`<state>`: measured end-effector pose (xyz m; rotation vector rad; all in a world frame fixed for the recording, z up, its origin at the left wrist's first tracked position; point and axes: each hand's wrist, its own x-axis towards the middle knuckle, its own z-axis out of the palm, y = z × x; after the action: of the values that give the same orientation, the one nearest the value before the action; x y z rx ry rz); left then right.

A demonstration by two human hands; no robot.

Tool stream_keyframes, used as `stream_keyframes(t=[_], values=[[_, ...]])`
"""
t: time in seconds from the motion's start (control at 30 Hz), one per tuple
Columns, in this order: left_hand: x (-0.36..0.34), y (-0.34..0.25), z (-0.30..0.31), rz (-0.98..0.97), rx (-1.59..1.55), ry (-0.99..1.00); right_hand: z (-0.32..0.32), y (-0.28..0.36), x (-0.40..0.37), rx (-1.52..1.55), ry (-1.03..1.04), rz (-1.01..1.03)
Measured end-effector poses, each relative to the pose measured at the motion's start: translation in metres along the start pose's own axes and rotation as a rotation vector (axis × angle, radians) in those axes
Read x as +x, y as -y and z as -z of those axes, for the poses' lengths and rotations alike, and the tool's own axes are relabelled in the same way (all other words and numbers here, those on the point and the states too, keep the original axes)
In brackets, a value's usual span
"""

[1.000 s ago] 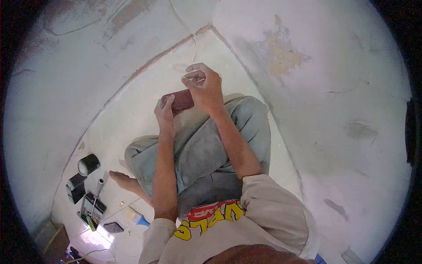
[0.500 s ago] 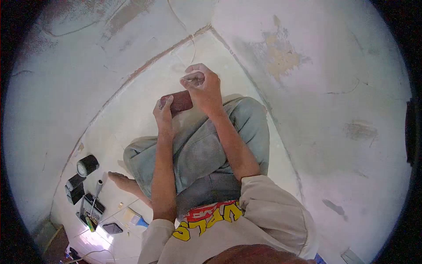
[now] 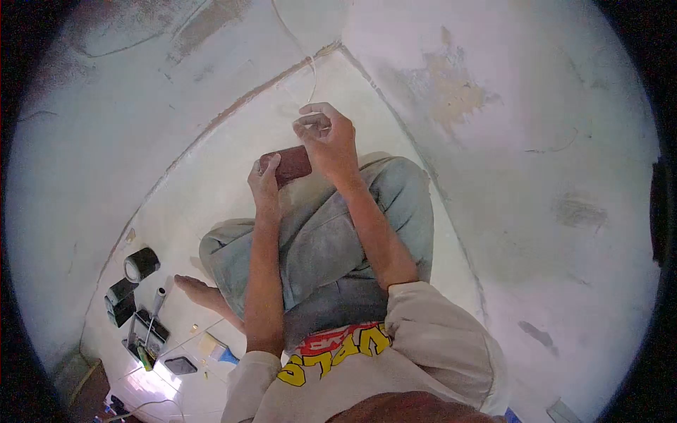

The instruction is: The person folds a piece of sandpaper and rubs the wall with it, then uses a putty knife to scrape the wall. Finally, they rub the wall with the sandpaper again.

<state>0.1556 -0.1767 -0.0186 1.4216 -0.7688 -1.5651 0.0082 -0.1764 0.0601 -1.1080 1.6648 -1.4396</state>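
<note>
A dark red, flat rectangular block (image 3: 293,163) is held above my crossed legs. My left hand (image 3: 266,178) grips its left end, with the thumb across the near face. My right hand (image 3: 328,139) is raised beside the block's right end, its fingers curled together in a pinch; what it holds, if anything, is too small to make out. A thin pale cord (image 3: 312,77) lies on the floor just beyond my right hand.
At the lower left, a dark cylinder (image 3: 142,264), a tray (image 3: 132,338) of tools, a dark flat device (image 3: 180,365) and a brush with a blue part (image 3: 227,355) lie on the floor. Stained walls (image 3: 508,162) meet in a corner ahead.
The fingers of my right hand have shifted slightly. My left hand and the block stay almost where they were.
</note>
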Motion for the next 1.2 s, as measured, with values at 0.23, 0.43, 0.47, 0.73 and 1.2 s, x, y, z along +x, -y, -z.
stream_keyframes(t=[0.23, 0.43, 0.47, 0.73, 1.2], values=[[0.004, 0.007, 0.003, -0.039, -0.093, 0.065, 0.0, -0.001, 0.0, -0.007, 0.016, 0.013], [0.003, 0.006, 0.002, 0.033, -0.094, 0.048, 0.0, 0.0, 0.0, -0.018, 0.023, 0.006], [0.002, 0.005, 0.002, 0.016, -0.094, 0.038, 0.0, 0.0, -0.001, -0.019, 0.022, 0.006], [0.001, 0.007, 0.003, -0.05, -0.059, 0.068, 0.001, 0.002, 0.0, -0.05, 0.079, -0.041], [0.007, 0.016, 0.007, -0.015, -0.064, 0.131, -0.016, -0.016, -0.011, -0.171, 0.169, 0.031]])
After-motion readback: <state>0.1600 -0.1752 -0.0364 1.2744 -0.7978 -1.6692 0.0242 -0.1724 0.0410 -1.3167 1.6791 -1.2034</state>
